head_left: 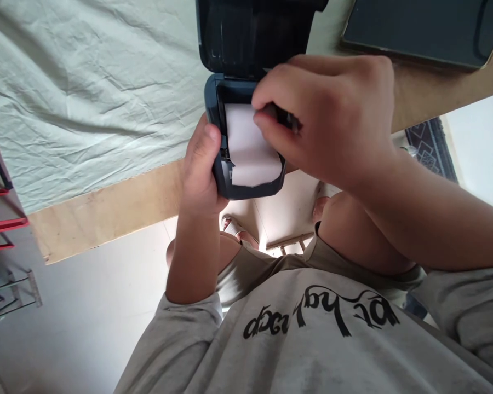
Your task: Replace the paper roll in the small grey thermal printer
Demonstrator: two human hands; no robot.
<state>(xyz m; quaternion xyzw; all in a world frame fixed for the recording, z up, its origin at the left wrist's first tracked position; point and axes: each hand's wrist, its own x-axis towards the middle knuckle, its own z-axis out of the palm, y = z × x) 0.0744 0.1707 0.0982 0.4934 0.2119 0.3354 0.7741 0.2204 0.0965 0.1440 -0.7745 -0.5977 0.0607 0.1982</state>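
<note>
A small dark blue printer (246,189) with its lid (250,33) flipped open sits at the table's near edge. My left hand (201,169) grips the printer's left side, thumb on its rim. A strip of white paper (250,150) lies in the open bay and curls over the front. My right hand (332,115) reaches in from the right, fingers curled and pinching at the paper's top edge inside the bay. What lies under those fingers is hidden.
A wrinkled pale green cloth (86,93) covers the wooden table (107,210). A dark flat device (423,27) lies at the far right. Red shelf rails (4,224) stand at the left. My knees, grey shirt and a patterned rug (431,148) show below.
</note>
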